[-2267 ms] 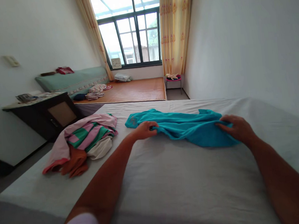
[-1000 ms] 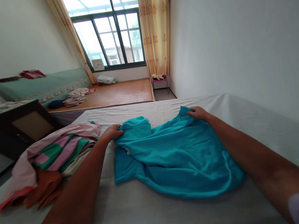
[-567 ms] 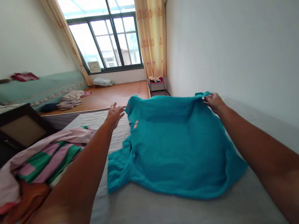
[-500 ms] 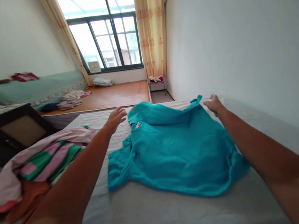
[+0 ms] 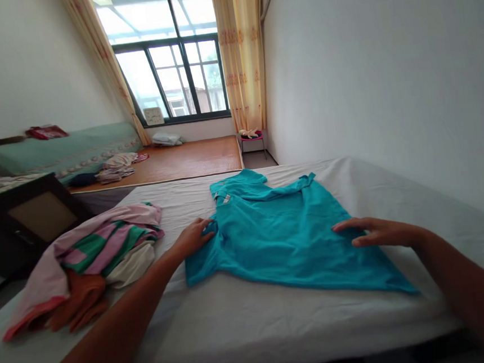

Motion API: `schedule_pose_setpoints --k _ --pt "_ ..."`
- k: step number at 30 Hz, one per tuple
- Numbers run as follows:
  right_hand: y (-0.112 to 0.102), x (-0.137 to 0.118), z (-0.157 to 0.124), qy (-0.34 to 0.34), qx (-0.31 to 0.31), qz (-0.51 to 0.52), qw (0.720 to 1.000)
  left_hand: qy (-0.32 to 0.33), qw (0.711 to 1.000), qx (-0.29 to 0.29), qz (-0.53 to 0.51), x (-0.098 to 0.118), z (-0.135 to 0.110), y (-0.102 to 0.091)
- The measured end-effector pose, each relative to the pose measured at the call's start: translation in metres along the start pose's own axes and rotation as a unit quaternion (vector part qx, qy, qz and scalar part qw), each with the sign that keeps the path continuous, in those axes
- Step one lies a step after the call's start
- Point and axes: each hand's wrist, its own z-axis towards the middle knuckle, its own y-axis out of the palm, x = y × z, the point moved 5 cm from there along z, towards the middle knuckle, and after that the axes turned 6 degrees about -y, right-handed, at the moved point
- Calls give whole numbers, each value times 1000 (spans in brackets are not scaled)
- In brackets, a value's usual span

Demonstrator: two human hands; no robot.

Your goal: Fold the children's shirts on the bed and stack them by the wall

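A teal short-sleeved shirt (image 5: 281, 240) lies spread on the white bed sheet (image 5: 246, 322), its collar and pale label toward the left. Its far side is partly folded over, and one hem corner points to the right front. My left hand (image 5: 195, 237) is at the near sleeve beside the collar, fingers apart and slightly bent. Over the shirt's right edge is my right hand (image 5: 369, 232), palm down with fingers stretched out. Whether its fingertips press on the cloth or hover just above it, I cannot tell.
To the left is a heap of pink, green and rust-coloured clothes (image 5: 103, 244). Behind it stands a dark cabinet (image 5: 34, 222). A brown mat-topped bed (image 5: 197, 157) lies beyond, below the window. A white wall (image 5: 377, 79) borders the right side, and a small stool (image 5: 252, 138) stands near the curtain.
Both hands have come back from the shirt's far side toward me. The raised far cloth has settled flatter, and the near right hem now spreads into a corner.
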Motion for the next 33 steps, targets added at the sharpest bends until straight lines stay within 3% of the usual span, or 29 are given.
schedule_pose_setpoints --k 4,7,9,11,13,16,20,26,30,33 --pt "21 -6 -13 -39 -36 -45 998 -38 998 -47 -16 9 -4 -11" --pt "35 -4 -26 -48 -35 -71 996 -94 984 -22 -147 -17 -37 -49" --pt "43 -2 -34 -51 -17 -85 995 -155 946 24 -285 -47 -72 -76" --pt "50 -1 -40 -57 3 -99 993 -194 880 89 -424 -74 -111 -95" --pt "56 -2 -40 -65 23 -112 991 -238 841 90 -478 -92 -143 -95" --pt "57 0 -36 -74 73 -128 986 -262 816 58 -512 -97 -168 -79" --pt "49 6 -37 -57 140 -160 976 -254 804 42 -535 -88 -174 -64" --pt "49 12 -54 -51 120 -138 982 -264 789 93 -547 -78 -165 -74" --pt "33 17 -61 -22 208 -84 974 -254 781 151 -551 -73 -152 -88" --pt "7 23 -77 -31 341 27 939 -259 775 213 -536 -76 -173 -101"
